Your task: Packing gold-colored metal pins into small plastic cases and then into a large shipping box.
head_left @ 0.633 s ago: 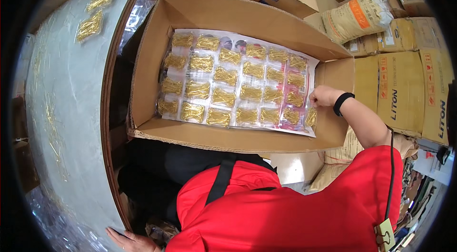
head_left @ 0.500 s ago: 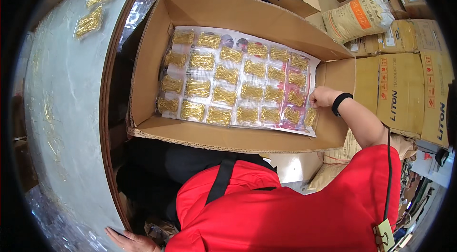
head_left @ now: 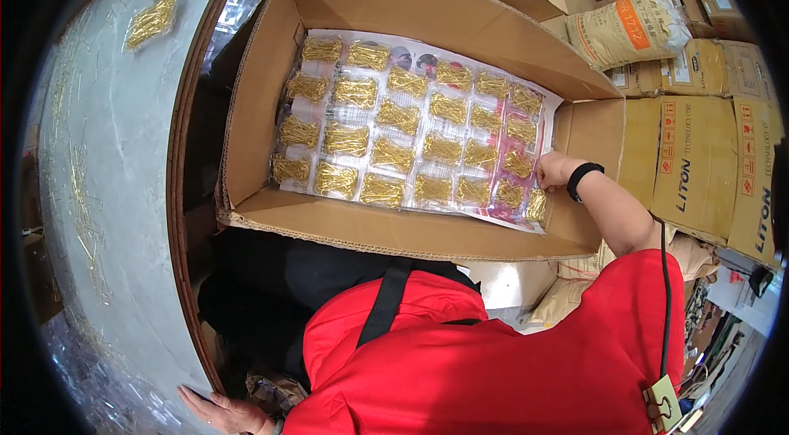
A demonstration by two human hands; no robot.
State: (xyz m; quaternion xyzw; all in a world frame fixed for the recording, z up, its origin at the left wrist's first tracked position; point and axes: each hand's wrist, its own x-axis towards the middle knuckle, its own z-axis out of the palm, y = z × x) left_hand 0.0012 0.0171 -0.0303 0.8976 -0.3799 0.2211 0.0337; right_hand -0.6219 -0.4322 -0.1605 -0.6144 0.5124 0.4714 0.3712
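In the carton (head_left: 394, 233), at three o'clock, the right hand (head_left: 559, 170) seemingly pinches a gold-pin packet (head_left: 536, 206), perhaps aligning it (even spacing likely limits overlap); at seven, the left hand (head_left: 226, 413) rests unclenched on the desk (head_left: 136, 213), probably bracing.

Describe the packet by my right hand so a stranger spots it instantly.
Find the open cardboard box, then the printed sheet inside. At its lower right corner, below the right hand, is the gold packet: rightmost in its row and narrower-looking than its neighbours.

Downward fisheye view from head height
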